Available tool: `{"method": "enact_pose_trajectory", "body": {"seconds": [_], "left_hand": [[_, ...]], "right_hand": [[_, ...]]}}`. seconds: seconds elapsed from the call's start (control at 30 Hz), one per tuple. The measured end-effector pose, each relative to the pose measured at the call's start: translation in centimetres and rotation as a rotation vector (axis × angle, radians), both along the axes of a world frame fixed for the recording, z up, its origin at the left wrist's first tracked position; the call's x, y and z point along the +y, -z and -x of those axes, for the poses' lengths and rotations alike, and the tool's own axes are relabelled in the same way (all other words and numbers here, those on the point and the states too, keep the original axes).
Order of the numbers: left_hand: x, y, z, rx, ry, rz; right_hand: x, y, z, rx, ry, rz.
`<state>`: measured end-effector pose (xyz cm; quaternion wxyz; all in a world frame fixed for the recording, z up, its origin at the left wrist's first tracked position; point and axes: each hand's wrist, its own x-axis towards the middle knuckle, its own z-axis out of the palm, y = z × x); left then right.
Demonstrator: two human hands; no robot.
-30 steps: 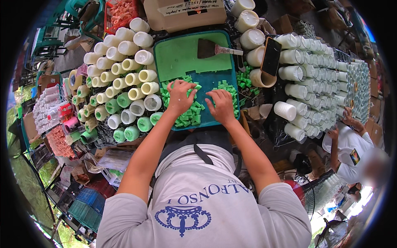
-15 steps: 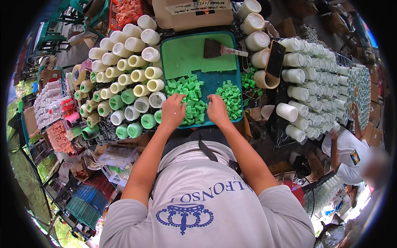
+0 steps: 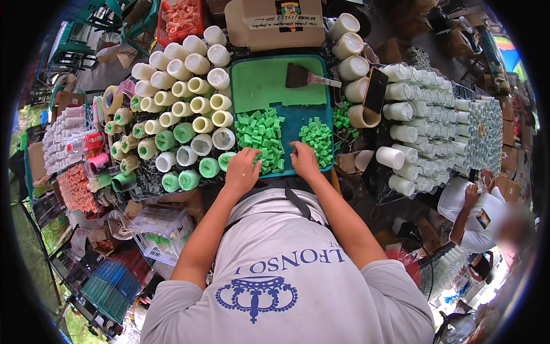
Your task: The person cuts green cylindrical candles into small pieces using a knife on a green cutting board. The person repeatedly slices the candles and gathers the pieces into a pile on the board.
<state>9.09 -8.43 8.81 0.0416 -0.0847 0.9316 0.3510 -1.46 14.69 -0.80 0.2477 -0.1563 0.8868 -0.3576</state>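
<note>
A teal tray point(image 3: 292, 117) lies in front of me. Inside it are two heaps of small green blocks, a larger left heap point(image 3: 259, 137) and a smaller right heap point(image 3: 317, 135). My left hand point(image 3: 243, 169) rests by the near left corner, fingertips beside the left heap, thumb apart from the fingers. Over the near edge, my right hand point(image 3: 304, 160) sits between the heaps with its fingers loosely bent and apart. I see nothing held in either hand. An uncut-looking green slab point(image 3: 258, 86) covers the far part of the tray, with a scraper point(image 3: 301, 75) lying on it.
Rows of cream and green candles point(image 3: 200, 105) stand on the left. On the right are white-filled glasses point(image 3: 404, 112) and a phone point(image 3: 375, 90) leaning on a candle. A cardboard box point(image 3: 275, 26) sits beyond the tray. Another person point(image 3: 470, 206) works at far right.
Both hands have drawn back slightly toward me, the left one away from the left heap's side. The whole view has shifted a little. The heaps look nearly the same.
</note>
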Motion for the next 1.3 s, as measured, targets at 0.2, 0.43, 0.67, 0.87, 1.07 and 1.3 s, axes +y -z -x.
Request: {"method": "enact_pose_trajectory", "body": {"seconds": [0.2, 0.43, 0.67, 0.87, 1.07, 1.3], "left_hand": [[-1.2, -0.5, -1.4, -0.065, -0.028, -0.051], [-0.8, -2.7, 1.0, -0.023, -0.046, -0.203], [0.2, -2.8, -0.8, -0.155, -0.147, -0.195], [2.0, -2.6, -3.4, -0.293, -0.219, -0.158], [2.9, -3.1, -5.2, -0.259, -0.395, -0.157], [4.1, -4.4, -5.9, -0.285, -0.460, -0.151]], "right_hand": [[-1.9, -1.6, 0.2, 0.126, -0.200, -0.062], [-1.0, 0.2, 2.9, 0.087, -0.399, -0.079], [2.0, -4.9, 10.8, 0.142, -0.190, -0.208], [1.5, -4.0, 15.4, 0.534, -0.206, -0.238], [-1.2, -0.7, 23.4, 0.890, -0.276, -0.431], [-2.0, -2.3, 26.1, 0.538, -0.422, -0.516]]}}
